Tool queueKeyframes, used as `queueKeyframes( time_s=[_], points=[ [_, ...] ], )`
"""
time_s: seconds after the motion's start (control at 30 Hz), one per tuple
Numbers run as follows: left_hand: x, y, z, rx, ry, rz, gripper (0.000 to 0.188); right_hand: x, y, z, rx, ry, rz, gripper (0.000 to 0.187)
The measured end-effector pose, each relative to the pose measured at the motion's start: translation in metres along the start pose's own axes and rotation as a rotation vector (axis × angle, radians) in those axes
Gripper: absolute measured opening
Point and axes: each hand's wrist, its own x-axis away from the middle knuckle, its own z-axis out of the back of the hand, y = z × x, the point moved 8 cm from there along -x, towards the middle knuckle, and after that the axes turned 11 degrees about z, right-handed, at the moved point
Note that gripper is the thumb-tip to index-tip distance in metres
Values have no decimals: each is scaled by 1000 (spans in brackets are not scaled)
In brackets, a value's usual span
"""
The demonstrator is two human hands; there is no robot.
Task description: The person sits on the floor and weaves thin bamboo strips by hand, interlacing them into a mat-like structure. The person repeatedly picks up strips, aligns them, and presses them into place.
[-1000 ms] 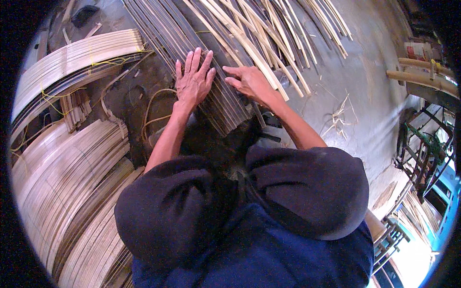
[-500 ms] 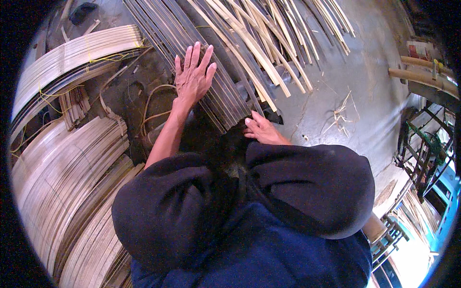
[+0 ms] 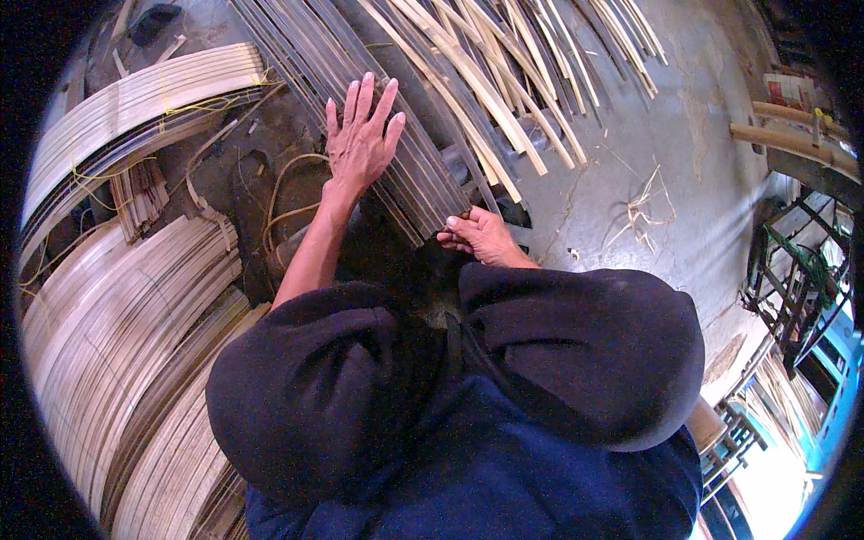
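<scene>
A row of long, dark bamboo strips [image 3: 409,171] lies side by side, running from the top of the view toward my knees. My left hand [image 3: 360,148] rests flat across them with fingers spread, holding nothing. At the strips' near end, my right hand [image 3: 486,238] is closed, its thumb over the right corner and the other fingers curled below. How many strips it grips is hidden. Pale bamboo strips [image 3: 486,108] lie loosely fanned on the right of the dark row.
Large curved stacks of slats [image 3: 135,306] fill the left side. A slat bundle tied with yellow string [image 3: 144,108] lies above them. Thin shavings [image 3: 643,211] litter the grey floor [image 3: 693,135]. Bamboo poles [image 3: 792,144] and a dark metal frame [image 3: 796,288] stand at the right.
My right hand has shifted slightly left onto the near strip ends, its fingers curling and its thumb coming over the top. My left hand stays nearly in place, flat on the strips.
</scene>
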Motion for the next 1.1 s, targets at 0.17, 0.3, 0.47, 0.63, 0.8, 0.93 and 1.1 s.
queueKeyframes(
  time_s=[0.17,0.3,0.47,0.63,0.8,0.93,1.1],
  points=[
    [1,0,-2,11,6,6,57,3,-3,-3,-25,4,-8,19],
    [0,-1,-3,0,11,-2,57,9,-17,-10,-67,52,-9,21],
    [0,-1,-2,-3,4,-2,57,4,-3,1,-85,43,-14,25],
    [-1,-3,-3,-20,-13,0,56,9,-17,-6,-116,63,28,29],
    [-5,6,-9,-91,-76,12,58,13,-2,5,-7,-24,-84,33],
    [-2,6,-9,-124,-66,-26,61,50,-51,-1,506,-310,-56,28],
    [-4,3,-13,-73,-105,-1,61,61,-118,51,1112,82,266,29]
  ],
)
